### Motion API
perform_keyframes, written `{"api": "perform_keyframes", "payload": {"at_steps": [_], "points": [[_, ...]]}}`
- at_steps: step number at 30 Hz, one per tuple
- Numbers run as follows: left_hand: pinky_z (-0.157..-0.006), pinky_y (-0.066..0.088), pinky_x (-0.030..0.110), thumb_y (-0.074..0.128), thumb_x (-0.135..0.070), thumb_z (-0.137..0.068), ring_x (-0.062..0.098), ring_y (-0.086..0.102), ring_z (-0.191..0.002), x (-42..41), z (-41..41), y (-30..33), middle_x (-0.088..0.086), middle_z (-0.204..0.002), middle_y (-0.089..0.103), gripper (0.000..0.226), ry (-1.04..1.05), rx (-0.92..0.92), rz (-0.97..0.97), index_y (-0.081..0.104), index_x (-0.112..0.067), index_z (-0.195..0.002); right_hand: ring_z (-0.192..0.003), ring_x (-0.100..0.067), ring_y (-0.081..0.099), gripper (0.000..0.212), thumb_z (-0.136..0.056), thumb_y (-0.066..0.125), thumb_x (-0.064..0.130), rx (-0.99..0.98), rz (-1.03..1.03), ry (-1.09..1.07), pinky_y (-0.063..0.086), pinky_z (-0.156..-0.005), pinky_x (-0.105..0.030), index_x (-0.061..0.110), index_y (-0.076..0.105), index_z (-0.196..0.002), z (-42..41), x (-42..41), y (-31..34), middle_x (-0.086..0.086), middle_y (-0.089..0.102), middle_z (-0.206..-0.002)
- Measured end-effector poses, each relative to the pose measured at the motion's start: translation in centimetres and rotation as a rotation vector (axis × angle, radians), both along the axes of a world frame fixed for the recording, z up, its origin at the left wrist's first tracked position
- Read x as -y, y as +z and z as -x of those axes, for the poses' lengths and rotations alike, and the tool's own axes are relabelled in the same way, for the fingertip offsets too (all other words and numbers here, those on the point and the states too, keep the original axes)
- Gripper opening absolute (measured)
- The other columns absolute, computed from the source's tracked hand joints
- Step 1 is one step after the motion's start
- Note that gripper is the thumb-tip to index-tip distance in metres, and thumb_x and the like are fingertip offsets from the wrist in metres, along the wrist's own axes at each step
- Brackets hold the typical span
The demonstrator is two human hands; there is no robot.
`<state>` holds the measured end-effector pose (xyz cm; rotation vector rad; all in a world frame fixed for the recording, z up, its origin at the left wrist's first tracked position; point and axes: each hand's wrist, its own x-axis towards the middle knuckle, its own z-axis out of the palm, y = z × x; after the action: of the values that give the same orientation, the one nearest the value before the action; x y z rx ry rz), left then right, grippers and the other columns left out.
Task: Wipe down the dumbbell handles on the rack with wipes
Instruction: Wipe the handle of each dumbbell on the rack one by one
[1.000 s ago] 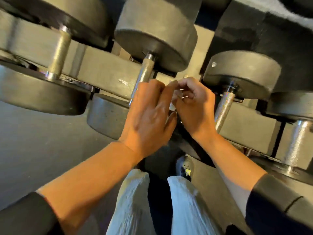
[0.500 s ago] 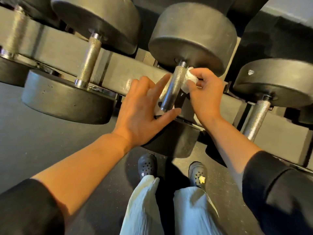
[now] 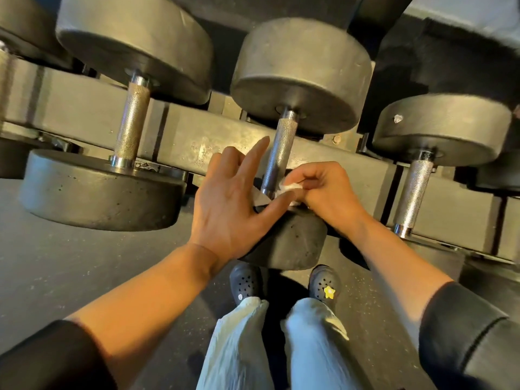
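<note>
Right hand (image 3: 327,192) pinches wipe (image 3: 289,188) at centre-frame handle (image 3: 278,159) base; left hand (image 3: 233,204) splayed, seemingly resting on lower head. Risk: small wad slips (upper knurl probably missed).

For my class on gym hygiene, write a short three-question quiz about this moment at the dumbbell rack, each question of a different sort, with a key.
1. True or false: the right hand pinches the crumpled white wipe at the near end of the middle knurled steel dumbbell handle.
2. Multiple choice: the left hand is A) gripping the wipe, B) open with fingers spread, C) clenched in a fist.
3. Fill in: the black clog under the right arm carries a yellow ____ charm.

Key: 1 true; 2 B; 3 star.
</note>
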<state>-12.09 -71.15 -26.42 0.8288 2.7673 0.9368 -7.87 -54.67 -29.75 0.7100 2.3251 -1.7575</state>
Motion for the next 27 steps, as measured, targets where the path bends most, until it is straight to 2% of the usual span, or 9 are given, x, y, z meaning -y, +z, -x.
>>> {"api": "perform_keyframes", "payload": {"at_steps": [3,6,9,15,19,21,22,25,27], "points": [[-0.062,0.025,0.019,0.042,-0.065,-0.082,0.008,0.033,-0.084,0.0,-0.1,-0.2,-0.007,-0.093,0.034,0.078,0.002,0.007,0.011,0.042,-0.015,-0.141,-0.077,-0.013,0.068,0.031,-0.074,0.069,-0.007,-0.057,-0.097,-0.083,0.057,-0.073,-0.029,0.024,0.070,-0.074,0.3,-0.1,0.4,0.001,0.071,-0.079],[-0.067,0.032,0.026,0.045,-0.064,-0.082,0.012,0.037,-0.086,0.0,-0.2,-0.4,-0.006,-0.093,0.035,0.077,0.004,0.007,0.012,0.043,-0.014,-0.140,-0.085,-0.006,0.064,0.020,-0.081,0.066,0.002,-0.247,-0.213,-0.279,0.052,-0.077,-0.019,0.017,0.071,-0.093,1.5,-0.4,1.0,0.003,0.067,-0.091],[-0.069,0.032,0.026,0.045,-0.064,-0.082,0.014,0.040,-0.087,0.0,-0.2,-0.2,-0.003,-0.092,0.037,0.077,0.008,0.021,0.014,0.044,-0.012,-0.139,-0.090,-0.002,0.060,0.018,-0.084,0.065,0.006,-0.358,-0.373,-0.246,0.050,-0.081,-0.018,0.013,0.072,-0.099,3.2,-0.7,1.0,0.005,0.063,-0.094],[-0.067,0.026,0.021,0.049,-0.060,-0.082,0.013,0.038,-0.086,0.1,-0.1,-0.1,-0.001,-0.091,0.038,0.075,0.011,0.023,0.036,0.044,-0.011,-0.138,-0.082,-0.004,0.059,0.011,-0.079,0.073,0.008,-0.301,-0.314,-0.041,0.048,-0.077,-0.015,0.010,0.073,-0.089,1.9,-0.2,0.5,-0.001,0.065,-0.090],[-0.064,0.024,0.019,0.047,-0.061,-0.082,0.011,0.035,-0.085,0.2,-0.1,0.0,0.000,-0.090,0.039,0.075,0.009,0.022,0.062,0.044,-0.011,-0.139,-0.082,-0.008,0.063,0.012,-0.075,0.076,0.008,-0.071,-0.181,0.220,0.052,-0.079,-0.022,0.011,0.075,-0.086,0.2,-0.1,0.7,-0.001,0.069,-0.089],[-0.062,0.024,0.016,0.045,-0.062,-0.082,0.011,0.035,-0.085,0.2,-0.1,0.1,-0.001,-0.090,0.039,0.076,0.008,0.031,0.090,0.043,-0.013,-0.139,-0.084,-0.009,0.063,0.012,-0.076,0.075,0.009,-0.025,-0.152,0.256,0.053,-0.081,-0.025,0.013,0.075,-0.087,0.1,-0.2,1.0,0.001,0.068,-0.089],[-0.063,0.025,0.013,0.045,-0.062,-0.082,0.010,0.034,-0.085,0.1,-0.1,0.0,-0.001,-0.091,0.039,0.076,0.012,0.035,0.103,0.043,-0.014,-0.139,-0.085,-0.008,0.062,0.011,-0.078,0.074,0.010,-0.055,-0.170,0.222,0.052,-0.080,-0.023,0.013,0.074,-0.088,0.2,-0.3,1.3,0.001,0.068,-0.090],[-0.065,0.024,0.010,0.046,-0.060,-0.081,0.010,0.034,-0.086,0.2,-0.1,0.1,-0.002,-0.092,0.039,0.074,0.024,0.038,0.124,0.043,-0.014,-0.139,-0.090,-0.005,0.060,0.015,-0.084,0.067,0.009,-0.272,-0.307,-0.052,0.049,-0.080,-0.014,0.011,0.072,-0.098,1.5,-0.8,2.1,-0.001,0.066,-0.097],[-0.063,0.024,0.012,0.047,-0.058,-0.081,0.009,0.034,-0.086,0.2,-0.1,0.0,-0.002,-0.092,0.039,0.072,0.026,0.032,0.128,0.045,-0.014,-0.138,-0.099,-0.008,0.060,0.021,-0.086,0.063,0.006,-0.373,-0.412,-0.110,0.049,-0.087,-0.017,0.009,0.070,-0.106,2.7,-1.2,2.0,-0.002,0.066,-0.107]]}}
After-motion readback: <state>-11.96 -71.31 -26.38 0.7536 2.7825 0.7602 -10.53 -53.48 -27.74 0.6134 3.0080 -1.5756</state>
